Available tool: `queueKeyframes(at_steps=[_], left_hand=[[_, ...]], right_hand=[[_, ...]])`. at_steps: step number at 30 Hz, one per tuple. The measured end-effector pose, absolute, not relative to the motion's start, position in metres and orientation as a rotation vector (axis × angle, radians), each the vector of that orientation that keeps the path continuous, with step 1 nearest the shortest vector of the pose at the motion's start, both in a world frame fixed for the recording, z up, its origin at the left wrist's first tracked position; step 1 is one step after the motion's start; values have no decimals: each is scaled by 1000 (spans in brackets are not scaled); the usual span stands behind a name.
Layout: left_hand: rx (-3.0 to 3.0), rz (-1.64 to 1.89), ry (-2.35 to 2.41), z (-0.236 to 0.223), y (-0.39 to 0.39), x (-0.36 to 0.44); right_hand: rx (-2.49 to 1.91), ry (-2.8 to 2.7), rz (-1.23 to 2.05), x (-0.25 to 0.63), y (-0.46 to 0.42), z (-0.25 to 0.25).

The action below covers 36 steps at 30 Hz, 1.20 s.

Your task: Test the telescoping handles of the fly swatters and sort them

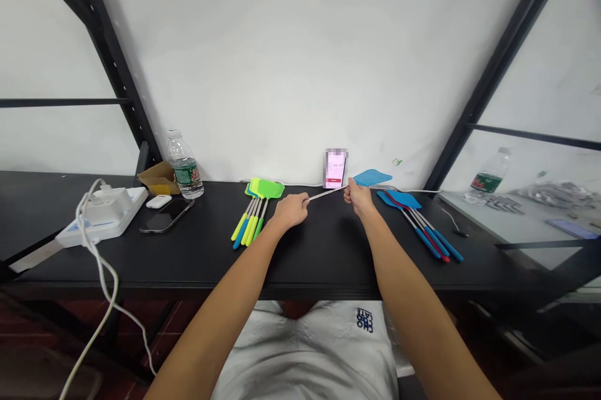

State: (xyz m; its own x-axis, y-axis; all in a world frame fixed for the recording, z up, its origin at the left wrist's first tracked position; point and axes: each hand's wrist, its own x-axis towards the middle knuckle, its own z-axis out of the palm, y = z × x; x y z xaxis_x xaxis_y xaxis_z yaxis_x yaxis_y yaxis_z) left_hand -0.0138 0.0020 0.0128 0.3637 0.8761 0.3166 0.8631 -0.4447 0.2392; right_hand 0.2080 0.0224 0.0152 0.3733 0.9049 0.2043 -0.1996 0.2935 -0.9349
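Observation:
Both of my hands hold one blue fly swatter (372, 177) above the black table (323, 250). My left hand (291, 210) is closed round the handle end. My right hand (359, 196) pinches the thin metal rod near the blue head, which points to the back right. A bundle of green and yellow swatters (256, 212) lies to the left of my left hand. Several blue and red swatters (422, 228) lie to the right of my right hand.
A phone (335, 169) leans against the white wall behind my hands. At the left sit a water bottle (184, 165), a dark phone (166, 215), a white earbud case (158, 201) and a power strip (101, 212) with a hanging cable. Black shelf frames stand on both sides.

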Motion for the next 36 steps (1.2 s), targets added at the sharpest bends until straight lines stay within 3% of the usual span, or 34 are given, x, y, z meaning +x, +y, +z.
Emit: queueKeyframes(at_steps=[11,36], left_hand=[[2716,827,1838,19,4,-23],[2696,767,1770,19,-7,-25]], right_hand=[[-997,-738,765,212,24,20],[-1113,-531,712,197,23,14]])
